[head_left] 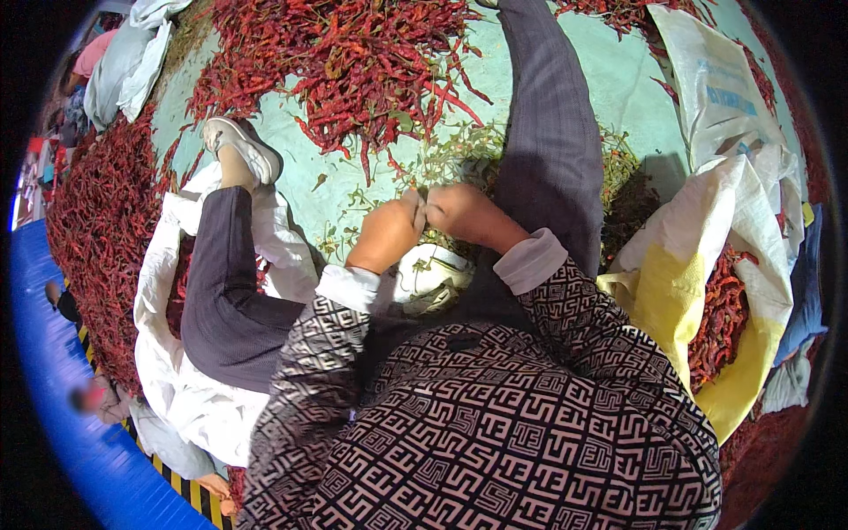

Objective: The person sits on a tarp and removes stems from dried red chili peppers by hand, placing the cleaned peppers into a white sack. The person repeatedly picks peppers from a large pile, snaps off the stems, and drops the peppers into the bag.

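My left hand [391,226] and my right hand [466,211] meet fingertip to fingertip in front of my lap. Both have their fingers curled and pinched; whatever may be between them is too small or hidden to make out. Beneath and beyond them, a scatter of green chilli stems and calyxes [457,156] covers part of the pale green sheet [338,182]. Just past these scraps lies a large heap of dried red chillies [351,66]. Between my legs, close below the hands, is a white shoe [434,271] with bits of stem on it.
At my left leg lies an open white woven sack [156,318] with red chillies inside. To my right stands a white and yellow sack [669,298] holding chillies. Another chilli heap [106,252] spreads far left, beside a blue surface [73,397]. A person's pink sleeve [96,53] shows top left.
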